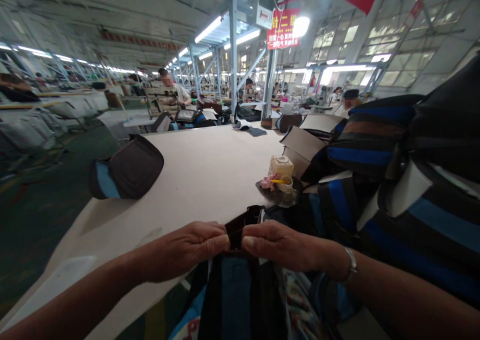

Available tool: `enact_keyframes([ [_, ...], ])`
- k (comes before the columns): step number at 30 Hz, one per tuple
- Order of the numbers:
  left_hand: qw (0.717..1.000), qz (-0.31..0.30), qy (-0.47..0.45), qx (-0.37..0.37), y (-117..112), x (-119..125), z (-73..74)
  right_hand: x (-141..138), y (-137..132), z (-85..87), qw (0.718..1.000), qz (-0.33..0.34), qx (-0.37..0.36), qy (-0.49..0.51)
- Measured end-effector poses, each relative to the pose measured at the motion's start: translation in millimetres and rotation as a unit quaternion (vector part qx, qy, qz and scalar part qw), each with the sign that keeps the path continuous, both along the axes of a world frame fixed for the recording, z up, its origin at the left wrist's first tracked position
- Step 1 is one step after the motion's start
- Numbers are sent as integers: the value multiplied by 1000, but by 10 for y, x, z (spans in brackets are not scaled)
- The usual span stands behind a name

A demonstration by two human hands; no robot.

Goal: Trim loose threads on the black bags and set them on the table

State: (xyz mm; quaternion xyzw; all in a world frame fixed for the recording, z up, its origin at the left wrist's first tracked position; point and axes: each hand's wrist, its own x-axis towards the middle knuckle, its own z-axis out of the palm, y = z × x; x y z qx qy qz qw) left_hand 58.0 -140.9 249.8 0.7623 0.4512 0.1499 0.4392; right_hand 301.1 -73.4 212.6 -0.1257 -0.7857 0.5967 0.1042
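Observation:
Low in the middle of the view, a black bag [236,295] with a blue band hangs over the near edge of the table. My left hand [195,245] is closed on the left side of its dark upper edge, thumb on top. A short gap away, my right hand [275,242], with a silver bracelet at the wrist, pinches the right side of that edge. Brown material shows between the two thumbs. The fingertips of both hands are hidden beneath the fabric.
A pale table [202,165] stretches ahead. A black-and-blue bag piece [131,170] lies at its left edge. A dark tray [279,192] with a yellowish block stands right of centre. Stacked bags [375,145] crowd the right side. Several co-workers sit farther back.

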Motion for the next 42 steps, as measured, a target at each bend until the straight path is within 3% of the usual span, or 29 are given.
enact_keyframes([
  [3, 999, -30, 5, -18, 51, -72, -30, -41, 14, 51, 999, 30, 26, -29],
  [8, 999, -38, 2, 5, 17, -141, -135, -86, -11, -57, 968, -8, 252, 13],
  [11, 998, -30, 2, 47, -58, -104, -176, -102, -64, -147, 940, -30, 337, 44],
  [13, 997, -31, -3, 68, -95, -77, -192, -97, -75, -178, 938, -44, 340, 47],
  [18, 996, -15, -15, 82, -71, -154, -228, 53, 170, -224, 974, -11, 224, 23],
  [22, 998, 14, 0, 63, 113, -416, -181, 222, 493, -364, 939, 3, 343, -34],
  [25, 995, 53, 54, 68, 257, -495, -40, 216, 557, -447, 910, -26, 407, -72],
  [28, 976, 104, 105, 157, 251, -236, 110, 75, 441, -381, 883, -28, 462, -84],
  [30, 964, 92, 145, 203, 162, 82, 150, -44, 327, -239, 847, -19, 520, -108],
  [32, 954, 79, 207, 201, 66, 391, 126, -142, 233, -42, 820, -18, 556, -136],
  [34, 932, 112, 253, 234, 20, 590, 57, -196, 190, 167, 829, -25, 538, -151],
  [37, 911, 161, 254, 281, 82, 619, -78, -146, 255, 406, 896, -18, 415, -159],
  [39, 927, 186, 192, 264, 177, 501, -184, -7, 375, 475, 943, 14, 284, -174],
  [42, 938, 258, 49, 227, 324, 221, -397, 316, 553, 433, 973, 40, 126, -190],
])
